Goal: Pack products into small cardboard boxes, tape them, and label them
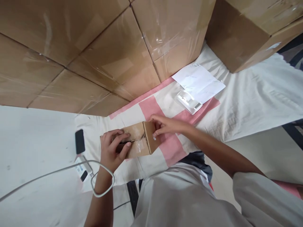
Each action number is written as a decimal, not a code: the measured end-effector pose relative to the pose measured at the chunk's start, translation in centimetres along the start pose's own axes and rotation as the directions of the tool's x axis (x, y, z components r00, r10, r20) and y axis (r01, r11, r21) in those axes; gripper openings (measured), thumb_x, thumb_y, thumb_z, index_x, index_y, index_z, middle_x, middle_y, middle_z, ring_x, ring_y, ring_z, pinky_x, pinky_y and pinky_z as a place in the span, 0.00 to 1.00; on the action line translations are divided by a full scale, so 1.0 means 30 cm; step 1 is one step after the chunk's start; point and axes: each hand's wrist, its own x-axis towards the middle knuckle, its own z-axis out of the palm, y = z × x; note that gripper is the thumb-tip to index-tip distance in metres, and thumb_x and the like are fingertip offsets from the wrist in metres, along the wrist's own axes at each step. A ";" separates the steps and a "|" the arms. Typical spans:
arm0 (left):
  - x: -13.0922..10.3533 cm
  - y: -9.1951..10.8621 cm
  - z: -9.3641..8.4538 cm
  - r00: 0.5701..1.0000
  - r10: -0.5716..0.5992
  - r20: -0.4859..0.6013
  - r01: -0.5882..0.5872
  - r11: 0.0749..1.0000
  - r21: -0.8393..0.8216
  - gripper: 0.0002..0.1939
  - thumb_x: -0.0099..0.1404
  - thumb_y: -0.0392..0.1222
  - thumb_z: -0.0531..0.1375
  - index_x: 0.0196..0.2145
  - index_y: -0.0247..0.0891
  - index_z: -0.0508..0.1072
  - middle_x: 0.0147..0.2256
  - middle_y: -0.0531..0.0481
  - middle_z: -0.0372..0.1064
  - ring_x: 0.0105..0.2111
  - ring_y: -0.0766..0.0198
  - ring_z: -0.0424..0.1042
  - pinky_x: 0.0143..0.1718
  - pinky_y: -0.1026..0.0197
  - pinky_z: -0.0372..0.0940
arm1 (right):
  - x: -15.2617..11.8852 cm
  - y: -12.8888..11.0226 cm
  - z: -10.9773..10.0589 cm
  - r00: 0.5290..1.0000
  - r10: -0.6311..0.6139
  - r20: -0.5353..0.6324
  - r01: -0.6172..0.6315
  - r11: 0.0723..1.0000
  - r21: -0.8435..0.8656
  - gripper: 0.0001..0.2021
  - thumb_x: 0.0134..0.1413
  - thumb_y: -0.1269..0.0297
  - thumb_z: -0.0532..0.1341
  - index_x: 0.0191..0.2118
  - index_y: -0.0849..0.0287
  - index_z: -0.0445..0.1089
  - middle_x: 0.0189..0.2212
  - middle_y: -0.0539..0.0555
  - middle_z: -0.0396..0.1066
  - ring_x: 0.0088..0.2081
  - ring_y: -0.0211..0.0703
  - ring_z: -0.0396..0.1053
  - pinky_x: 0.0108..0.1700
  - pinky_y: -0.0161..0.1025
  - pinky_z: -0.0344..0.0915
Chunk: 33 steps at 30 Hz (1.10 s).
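Note:
A small brown cardboard box (pixel 136 145) lies on the cloth in front of me, its taped top seam torn and a dark gap showing along it. My left hand (pixel 113 146) grips the box's left end, fingers bent over the top near the gap. At the right end, my right hand (pixel 162 124) holds the box's edge with its fingers curled. By the right thumb, a small shiny clear bit, perhaps tape (pixel 154 137), shows against the end face.
Large taped cartons (pixel 113 60) form a wall behind the cloth (pixel 146 167). Another carton (pixel 241 41) stands back right. A white paper (pixel 199 82) and a white plastic item (pixel 188 101) lie right of the box. Left are a black phone (pixel 80 141) and a white cable (pixel 59 170) crossing my wrist.

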 end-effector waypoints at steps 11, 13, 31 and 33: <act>-0.002 -0.009 -0.001 0.999 0.033 0.016 -0.033 0.999 0.014 0.10 0.68 0.40 0.64 0.48 0.42 0.74 0.47 0.43 0.69 0.47 0.51 0.70 0.49 0.47 0.62 | -0.022 0.025 0.021 0.997 0.044 0.069 -0.047 0.998 0.044 0.32 0.48 0.59 0.75 0.53 0.55 0.59 0.41 0.48 0.64 0.37 0.39 0.64 0.37 0.36 0.62; 0.000 -0.009 -0.002 0.999 0.040 0.014 -0.041 0.999 0.020 0.10 0.68 0.41 0.64 0.47 0.42 0.74 0.47 0.43 0.69 0.46 0.51 0.70 0.49 0.47 0.62 | -0.025 0.033 0.028 0.998 0.044 0.048 -0.044 0.999 -0.007 0.36 0.44 0.59 0.77 0.55 0.55 0.58 0.41 0.48 0.64 0.38 0.40 0.64 0.38 0.37 0.62; 0.003 -0.005 -0.002 0.998 0.061 0.016 -0.061 0.997 0.051 0.10 0.68 0.43 0.64 0.47 0.42 0.74 0.46 0.43 0.70 0.46 0.51 0.70 0.48 0.48 0.61 | -0.030 0.036 0.013 0.995 0.023 0.099 -0.015 0.997 -0.081 0.39 0.46 0.50 0.76 0.59 0.55 0.57 0.50 0.55 0.67 0.43 0.45 0.69 0.40 0.40 0.68; -0.002 -0.012 0.002 0.998 0.059 0.008 -0.059 0.997 0.047 0.10 0.68 0.43 0.64 0.47 0.43 0.74 0.46 0.43 0.70 0.46 0.51 0.71 0.48 0.47 0.61 | -0.037 0.023 0.037 0.996 -0.001 0.093 0.014 0.989 -0.146 0.51 0.39 0.49 0.79 0.64 0.55 0.52 0.57 0.61 0.64 0.52 0.53 0.69 0.49 0.46 0.70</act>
